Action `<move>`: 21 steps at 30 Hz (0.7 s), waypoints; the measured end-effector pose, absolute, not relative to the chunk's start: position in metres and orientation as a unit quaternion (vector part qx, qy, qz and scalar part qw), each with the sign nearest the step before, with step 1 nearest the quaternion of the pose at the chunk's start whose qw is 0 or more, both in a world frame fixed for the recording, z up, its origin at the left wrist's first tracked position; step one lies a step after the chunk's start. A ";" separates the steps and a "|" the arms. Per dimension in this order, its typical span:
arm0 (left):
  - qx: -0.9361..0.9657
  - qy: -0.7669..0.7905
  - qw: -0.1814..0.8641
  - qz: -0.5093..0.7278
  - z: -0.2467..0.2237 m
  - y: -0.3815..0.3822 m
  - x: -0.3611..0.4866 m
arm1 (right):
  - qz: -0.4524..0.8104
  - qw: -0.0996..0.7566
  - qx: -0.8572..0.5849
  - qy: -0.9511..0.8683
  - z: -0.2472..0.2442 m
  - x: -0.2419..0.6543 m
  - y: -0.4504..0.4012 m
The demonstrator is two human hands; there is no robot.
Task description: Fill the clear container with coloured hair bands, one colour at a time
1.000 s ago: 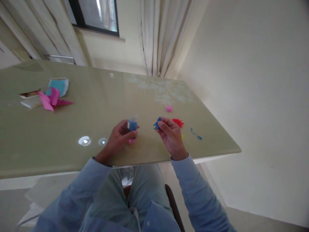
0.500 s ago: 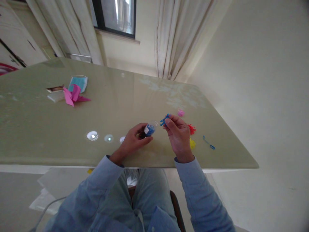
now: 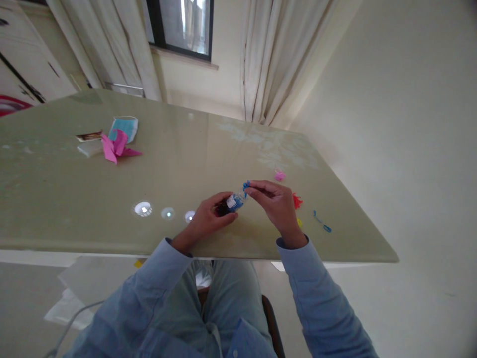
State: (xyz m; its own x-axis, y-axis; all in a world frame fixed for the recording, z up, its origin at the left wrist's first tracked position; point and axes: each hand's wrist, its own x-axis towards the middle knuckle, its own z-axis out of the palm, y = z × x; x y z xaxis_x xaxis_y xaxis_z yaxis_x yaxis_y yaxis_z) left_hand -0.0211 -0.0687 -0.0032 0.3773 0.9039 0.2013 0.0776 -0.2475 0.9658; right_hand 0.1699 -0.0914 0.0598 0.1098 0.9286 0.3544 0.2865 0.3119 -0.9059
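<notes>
My left hand (image 3: 208, 216) is closed round a small clear bottle (image 3: 235, 201), tilted with its mouth up to the right. Blue pieces and a white label show through its wall; its lower part is dark. With thumb and fingertips pinched, my right hand (image 3: 274, 201) holds thin blue loops (image 3: 246, 185) right at the bottle mouth. Whether some are inside the neck I cannot tell. Close to the right hand lie a red bunch (image 3: 297, 201) of similar thin pieces and a yellow bunch (image 3: 299, 222), partly hidden by the wrist.
A pink bunch (image 3: 279, 175) lies beyond my right hand, and a loose blue piece with a loop (image 3: 322, 222) to its right. At the table's far left are a pink folded paper shape (image 3: 118, 145), a blue face mask (image 3: 128, 127) and a clear packet (image 3: 89, 148).
My right hand has moved left and brought the blue loops to the bottle mouth. The left hand still holds the bottle; the view has shifted slightly.
</notes>
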 end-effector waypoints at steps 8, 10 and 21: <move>0.674 0.359 0.488 0.423 -0.010 -0.067 -0.021 | 0.269 0.481 -0.499 -0.669 0.063 0.184 -0.087; 0.677 0.356 0.486 0.422 -0.011 -0.066 -0.021 | 0.265 0.478 -0.497 -0.674 0.062 0.186 -0.087; 0.689 0.344 0.475 0.426 -0.018 -0.065 -0.021 | 0.219 0.424 -0.495 -0.726 0.072 0.191 -0.086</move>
